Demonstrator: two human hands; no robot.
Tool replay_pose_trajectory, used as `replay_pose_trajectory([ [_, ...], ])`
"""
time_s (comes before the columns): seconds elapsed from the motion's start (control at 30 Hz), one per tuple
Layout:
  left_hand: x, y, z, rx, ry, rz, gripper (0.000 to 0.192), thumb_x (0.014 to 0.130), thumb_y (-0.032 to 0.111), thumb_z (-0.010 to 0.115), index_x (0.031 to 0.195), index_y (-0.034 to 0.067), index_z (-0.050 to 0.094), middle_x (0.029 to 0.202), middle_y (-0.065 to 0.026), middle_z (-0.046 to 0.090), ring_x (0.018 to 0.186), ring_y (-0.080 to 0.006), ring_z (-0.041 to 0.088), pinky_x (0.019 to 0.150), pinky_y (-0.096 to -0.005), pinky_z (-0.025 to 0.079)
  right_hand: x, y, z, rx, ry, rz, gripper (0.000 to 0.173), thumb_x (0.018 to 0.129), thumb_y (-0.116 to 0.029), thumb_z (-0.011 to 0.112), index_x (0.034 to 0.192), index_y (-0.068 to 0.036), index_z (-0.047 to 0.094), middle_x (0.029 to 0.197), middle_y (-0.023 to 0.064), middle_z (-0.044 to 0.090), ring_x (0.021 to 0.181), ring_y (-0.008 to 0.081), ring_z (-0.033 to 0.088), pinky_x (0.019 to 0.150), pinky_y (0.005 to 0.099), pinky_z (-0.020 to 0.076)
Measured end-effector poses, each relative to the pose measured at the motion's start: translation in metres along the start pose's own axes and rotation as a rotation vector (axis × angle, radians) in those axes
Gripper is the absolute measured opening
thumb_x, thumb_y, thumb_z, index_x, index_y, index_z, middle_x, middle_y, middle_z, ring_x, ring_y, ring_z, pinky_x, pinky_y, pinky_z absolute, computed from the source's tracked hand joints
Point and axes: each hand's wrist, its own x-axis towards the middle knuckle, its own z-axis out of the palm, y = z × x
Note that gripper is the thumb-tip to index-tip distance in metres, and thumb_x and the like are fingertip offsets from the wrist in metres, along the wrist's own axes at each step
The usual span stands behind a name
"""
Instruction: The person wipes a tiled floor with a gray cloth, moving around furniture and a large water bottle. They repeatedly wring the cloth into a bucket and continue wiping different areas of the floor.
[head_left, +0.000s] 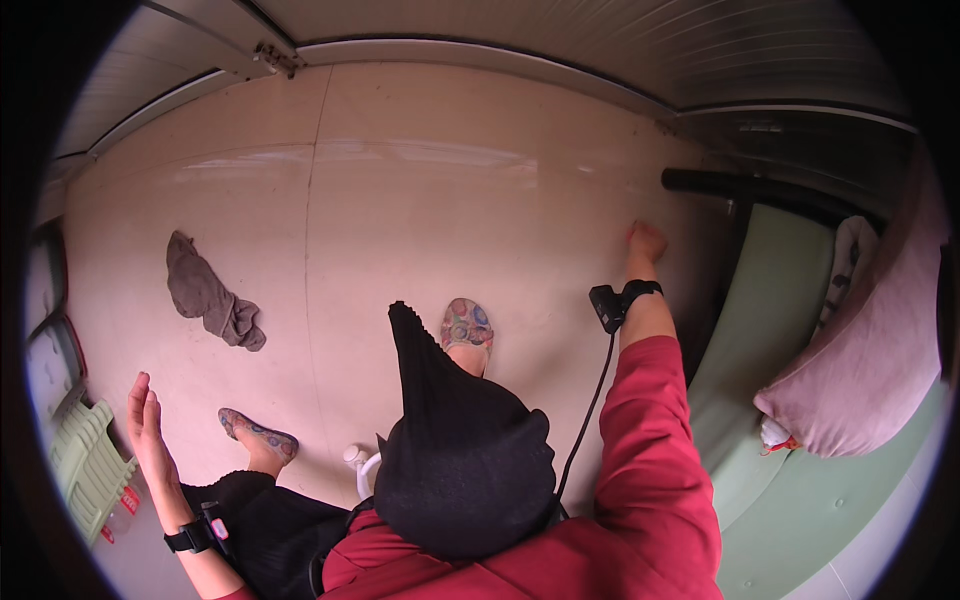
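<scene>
My left hand (152, 439) is raised at the lower left, fingers stretched out and holding nothing. A crumpled grey-brown cloth (214, 296) lies on the smooth beige floor (420, 202), apart from that hand. On the right, my arm reaches forward, and my right hand (646, 241) is curled into a fist with no object visible in it. It is nearest to the black bar (712, 181) at the end of a green padded seat (787, 277). Black straps circle both wrists; the right one carries a small black device (607, 307) with a cable.
My feet wear patterned slip-on shoes (466, 322). A pink pillow (862, 375) rests on the green pad. At the left are a pale green slatted plastic item (88, 461) and a clear bottle (120, 517) with a red label. A white tubular piece (365, 472) stands beside me. Metal panels (487, 26) border the floor.
</scene>
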Motion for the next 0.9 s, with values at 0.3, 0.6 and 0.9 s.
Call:
replay_pose_trajectory([
  [0.3, -0.006, -0.003, -0.007, 0.026, 0.012, 0.01, 0.044, 0.098, 0.024, 0.055, 0.137, 0.003, 0.05, 0.142, -0.0091, 0.05, 0.138, -0.0199, 0.038, 0.116, -0.0366, 0.024, -0.022, -0.002, -0.001, -0.353, 0.117, -0.412, 0.018, 0.078, -0.019, 0.067, 0.08, -0.003, 0.073, 0.074, 0.0151, 0.07, 0.069, 0.0289, 0.069, 0.069, 0.039, 0.0542],
  [0.6, -0.025, -0.013, -0.042, 0.013, 0.021, 0.038, 0.038, 0.097, 0.018, 0.056, 0.132, 0.002, 0.055, 0.143, -0.0115, 0.049, 0.138, -0.0223, 0.039, 0.115, -0.0366, 0.026, -0.085, -0.021, 0.013, -0.041, -0.342, -0.2, 0.015, 0.085, -0.018, 0.064, 0.087, -0.004, 0.068, 0.072, 0.0071, 0.066, 0.07, 0.0168, 0.066, 0.058, 0.0302, 0.0549],
  [0.9, -0.083, 0.015, -0.098, -0.167, 0.0, 0.095, 0.034, 0.093, 0.02, 0.061, 0.123, 0.006, 0.061, 0.145, -0.0147, 0.047, 0.138, -0.0259, 0.037, 0.116, -0.0395, 0.025, -0.325, -0.154, 0.003, 0.456, -1.019, -0.065, 0.011, 0.092, -0.017, 0.064, 0.095, -0.006, 0.061, 0.08, 0.0026, 0.062, 0.069, 0.0123, 0.061, 0.062, 0.0256, 0.0528],
])
